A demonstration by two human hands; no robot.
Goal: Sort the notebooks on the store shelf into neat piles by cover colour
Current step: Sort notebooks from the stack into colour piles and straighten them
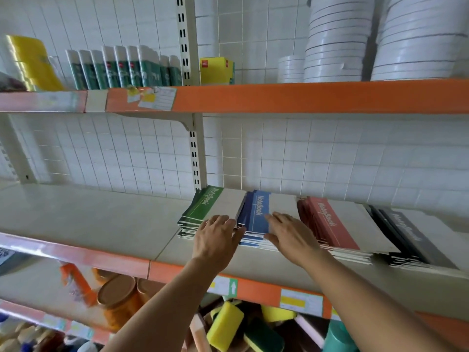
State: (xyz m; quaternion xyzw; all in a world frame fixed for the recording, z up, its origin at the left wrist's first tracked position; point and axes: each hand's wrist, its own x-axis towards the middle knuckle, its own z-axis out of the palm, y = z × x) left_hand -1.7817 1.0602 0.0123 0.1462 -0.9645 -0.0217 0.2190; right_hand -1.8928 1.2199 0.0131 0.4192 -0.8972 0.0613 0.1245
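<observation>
The sorting looks almost finished, and the step in hand seems to be squaring up the pile of blue-covered paper notebooks point(256, 217), which I take as the landmark on the pale middle shelf point(88, 219). Four piles lie in a row there, one per colour: the pile of green-covered notebooks point(203, 207) just left of the blue pile, the pile of red-covered notebooks point(330, 222) just right of it, and the pile of black-covered notebooks point(406, 232) beyond the red one, farthest from the blue. The left hand point(215, 237) lies with straight fingers against the blue pile's left edge, in the narrow gap beside the green pile, gripping nothing. The right hand point(291, 232) rests flat and spread on top of the blue pile toward its right side, also gripping nothing. The blue pile's front edges look fanned and uneven, so the next move probably calls for pushing both sides inward and tapping the front flush.
</observation>
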